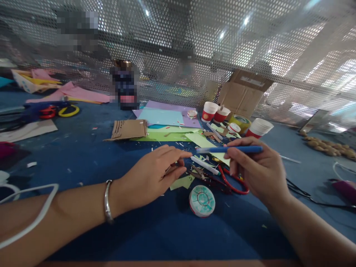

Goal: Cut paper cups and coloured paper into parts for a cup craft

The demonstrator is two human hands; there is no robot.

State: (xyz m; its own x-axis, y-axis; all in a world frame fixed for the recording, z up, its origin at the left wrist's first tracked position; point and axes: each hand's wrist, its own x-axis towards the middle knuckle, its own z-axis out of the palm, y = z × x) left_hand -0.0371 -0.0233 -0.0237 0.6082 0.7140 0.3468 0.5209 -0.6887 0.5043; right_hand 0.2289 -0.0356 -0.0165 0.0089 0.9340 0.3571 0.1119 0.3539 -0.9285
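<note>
Both hands [207, 165] low over scraps [198, 172].

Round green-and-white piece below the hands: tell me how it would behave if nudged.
The round piece lies flat and looks short for its width, so it would probably slide rather than tip. Its papery-looking side suggests it is light and might dent if squeezed. Stood on its curved edge, it could roll across the blue table.
</note>
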